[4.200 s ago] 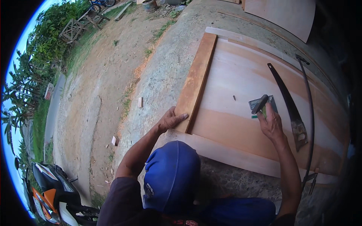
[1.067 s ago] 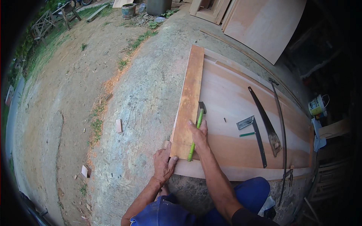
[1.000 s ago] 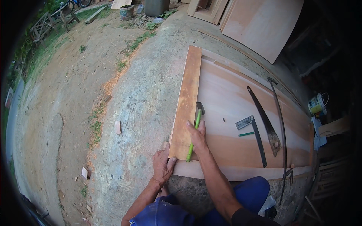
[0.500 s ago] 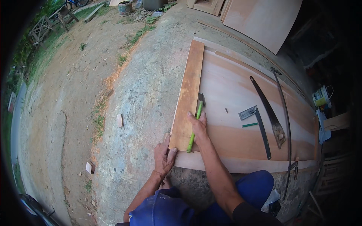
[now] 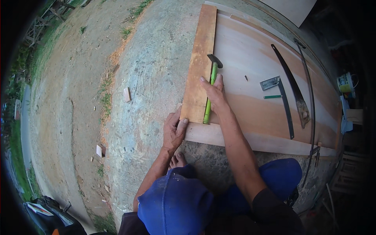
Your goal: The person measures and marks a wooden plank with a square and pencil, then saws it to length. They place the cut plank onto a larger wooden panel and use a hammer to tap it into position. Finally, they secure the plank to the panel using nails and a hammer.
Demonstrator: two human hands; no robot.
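At the lower edge of the view sits a blue cloth cap (image 5: pixel 175 204), with blue trousers (image 5: pixel 274 178) beside it and bare toes (image 5: pixel 178 159) on the rough concrete floor (image 5: pixel 152 78) just ahead of the cap.

The left hand (image 5: pixel 174 129) lies palm down with its fingers spread over the near left corner of a pale wooden edge strip (image 5: pixel 250 140). It presses there and grips nothing; its fingertips touch the near end of a narrow reddish-brown wooden plank (image 5: pixel 199 66) that runs away along the left side of a large pale plywood panel (image 5: pixel 250 70) lying flat on the floor.

The right hand (image 5: pixel 212 91) rests a little farther out, fingers loosely wrapped over the middle of a hammer with a bright green handle and dark steel head (image 5: pixel 210 89). The hammer lies along the seam between plank and panel, its handle end near the left hand and its head pointing away.

To the right on the panel lie a small green pencil (image 5: pixel 272 96), a metal try square with a long dark blade (image 5: pixel 282 103), and beyond them a curved hand saw with a wooden grip (image 5: pixel 291 88). A long thin dark bar (image 5: pixel 310 102) follows the panel's right edge.

Far left, beyond the concrete, spreads bare sandy ground (image 5: pixel 66 98) scattered with small wood offcuts (image 5: pixel 127 94).
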